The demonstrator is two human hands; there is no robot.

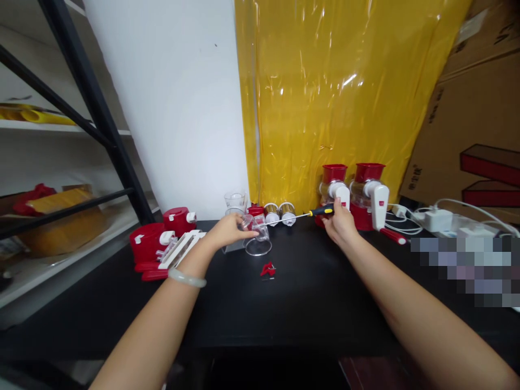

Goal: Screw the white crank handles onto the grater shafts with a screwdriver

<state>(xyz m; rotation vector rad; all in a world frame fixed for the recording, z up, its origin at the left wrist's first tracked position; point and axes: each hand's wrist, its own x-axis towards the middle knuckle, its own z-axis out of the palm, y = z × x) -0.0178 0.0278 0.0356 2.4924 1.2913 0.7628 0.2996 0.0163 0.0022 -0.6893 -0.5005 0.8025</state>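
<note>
My right hand is closed around the black and yellow handle of a screwdriver. Its long metal shaft points left, the tip reaching a clear plastic part with a round rim. My left hand grips that clear part from the left, thumb and fingers around it. Just behind stand more clear plastic pieces, partly hidden by the hand. Nearer to me on the black table lie a small red part and a thin pin beside it.
Two assembled red and white rotary graters stand at right. Grater drums sit at the back. Red bases and white parts are at left. Chargers with cables lie far right, before a cardboard box. A shelf rack borders the left.
</note>
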